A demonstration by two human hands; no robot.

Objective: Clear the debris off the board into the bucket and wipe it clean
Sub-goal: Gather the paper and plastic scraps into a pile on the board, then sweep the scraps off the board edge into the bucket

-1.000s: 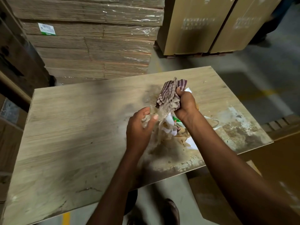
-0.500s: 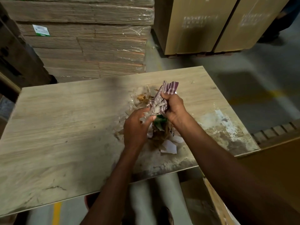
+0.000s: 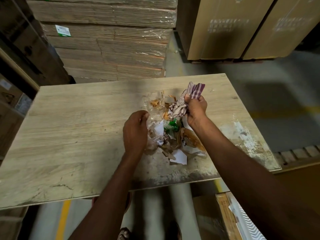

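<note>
We see one debris pile point(image 3: 174, 137) between two hands, on one board point(image 3: 69, 135).
Grip: right hand point(image 3: 196, 110) fists one checked cloth point(image 3: 194, 90); left hand point(image 3: 135, 134) curled, pinching clear plastic point(image 3: 153, 119) (pile's edge).

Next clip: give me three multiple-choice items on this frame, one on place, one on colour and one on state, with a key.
1. Where on the board is the debris?
A) at the far left end
B) right of the middle
C) on the floor

2. What colour is the bright wrapper in the pile?
A) green
B) blue
C) pink

3. What is the right hand doing?
A) lying flat on the board
B) hanging empty
C) gripping the cloth

Key:
1 B, the pile sits right of the board's middle, near the front edge.
2 A, the wrapper shows plainly green.
3 C, its fingers curl round the striped cloth.
</note>
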